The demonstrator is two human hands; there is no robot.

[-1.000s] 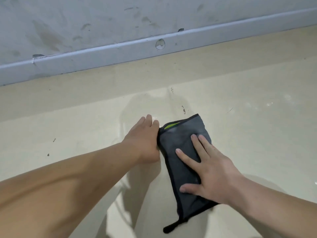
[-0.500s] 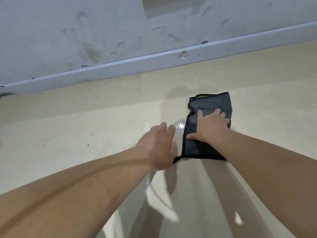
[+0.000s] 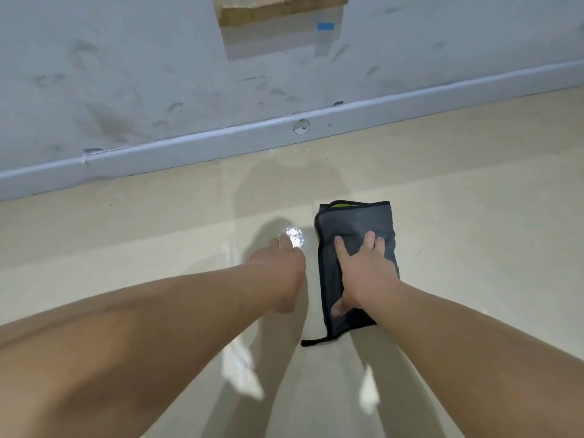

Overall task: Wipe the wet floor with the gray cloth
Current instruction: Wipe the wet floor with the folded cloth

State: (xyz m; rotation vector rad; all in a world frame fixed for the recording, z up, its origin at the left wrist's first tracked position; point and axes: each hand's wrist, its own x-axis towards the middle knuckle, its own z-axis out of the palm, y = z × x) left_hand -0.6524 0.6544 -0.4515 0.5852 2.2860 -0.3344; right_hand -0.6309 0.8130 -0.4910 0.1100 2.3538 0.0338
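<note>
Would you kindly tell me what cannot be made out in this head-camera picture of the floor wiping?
- Floor under the gray cloth: covered by the cloth and the right hand, so wet or dry is unknown.
- Left hand palm: faces down, contact with the floor hidden.
- Patch on the wall: cut off by the top edge.
- Green label: mostly tucked inside the fold.

Glossy floor, soft cloth

The cream floor (image 3: pixel 474 248) is smooth and shiny; the gray cloth (image 3: pixel 354 222) looks matt and fuzzy; the painted wall (image 3: pixel 126 74) is scuffed.
</note>
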